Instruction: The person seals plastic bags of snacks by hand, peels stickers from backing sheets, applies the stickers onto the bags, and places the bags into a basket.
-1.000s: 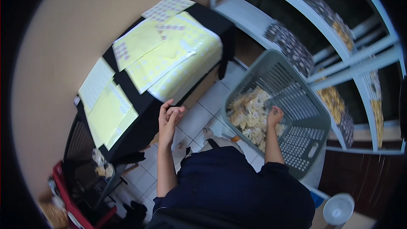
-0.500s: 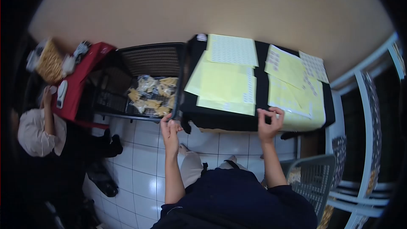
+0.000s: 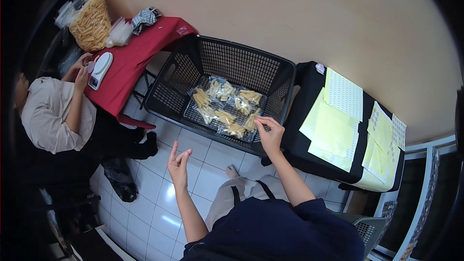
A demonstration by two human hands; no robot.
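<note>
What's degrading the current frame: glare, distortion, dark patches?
Head view: bright glare on the floor tiles, small highlights on the clear bags; head view: wide-angle bowing at the shelf frame, with black corners; head view: lower left too dark for detail; head view: left hand looks fairly sharp.

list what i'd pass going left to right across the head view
co-worker's beige top → white scale → checked cloth → left hand → bagged yellow sticks → right hand → yellow sheets
</note>
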